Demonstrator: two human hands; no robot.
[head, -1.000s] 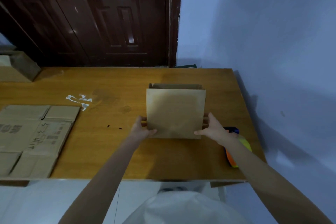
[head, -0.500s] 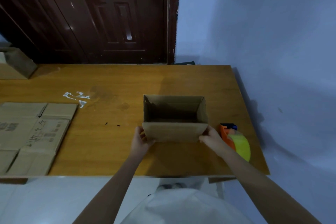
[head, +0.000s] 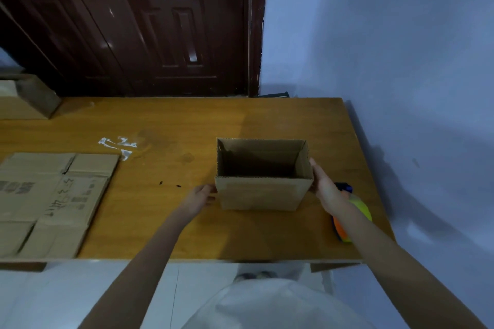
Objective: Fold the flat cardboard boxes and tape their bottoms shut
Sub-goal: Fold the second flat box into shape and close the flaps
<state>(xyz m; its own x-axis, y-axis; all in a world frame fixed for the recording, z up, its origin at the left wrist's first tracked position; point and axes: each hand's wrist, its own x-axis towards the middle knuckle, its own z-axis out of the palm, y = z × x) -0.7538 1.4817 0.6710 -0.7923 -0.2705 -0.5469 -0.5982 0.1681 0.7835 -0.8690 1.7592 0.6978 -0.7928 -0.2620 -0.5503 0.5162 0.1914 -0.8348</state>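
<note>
Folded box (head: 263, 189) upright, open top, on table (head: 171, 120) right of centre; left hand (head: 199, 197) touches its left wall, fingers relaxed; right hand (head: 324, 187) flat against right wall; flat cardboard (head: 50, 200) far left.

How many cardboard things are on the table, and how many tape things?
Open folded cardboard box: 1
Flat cardboard sheets: 1 pile, number unclear
Cardboard box at far left edge: 1
Tape dispenser: 1
Total: 4
</note>
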